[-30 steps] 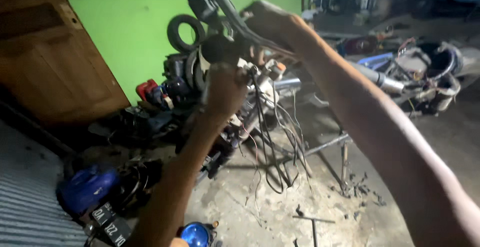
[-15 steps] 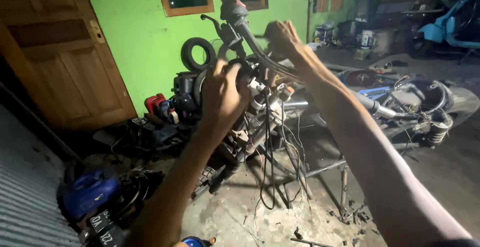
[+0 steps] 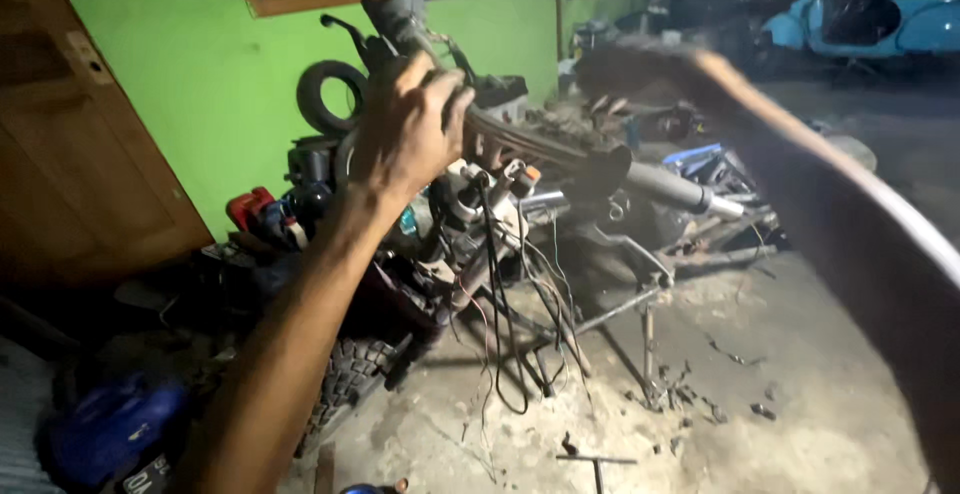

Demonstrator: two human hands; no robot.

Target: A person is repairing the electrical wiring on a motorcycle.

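Two hands are counted: the left hand [image 3: 408,134], closed around one handlebar [image 3: 400,14], and the right hand [image 3: 640,69], blurred and raised beside it. One stripped motorcycle frame [image 3: 520,154] is seen under the hands. One loose tyre [image 3: 330,94] is counted against the green wall behind the left hand, and one knobbly wheel [image 3: 350,379] below the left forearm. One blue scooter [image 3: 880,14] is seen beyond the right hand. One wooden door [image 3: 70,154] is counted far left of both hands.

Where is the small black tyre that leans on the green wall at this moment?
In the head view the small black tyre is at upper left of centre, against the green wall, just left of the left hand that grips the motorcycle handlebar.
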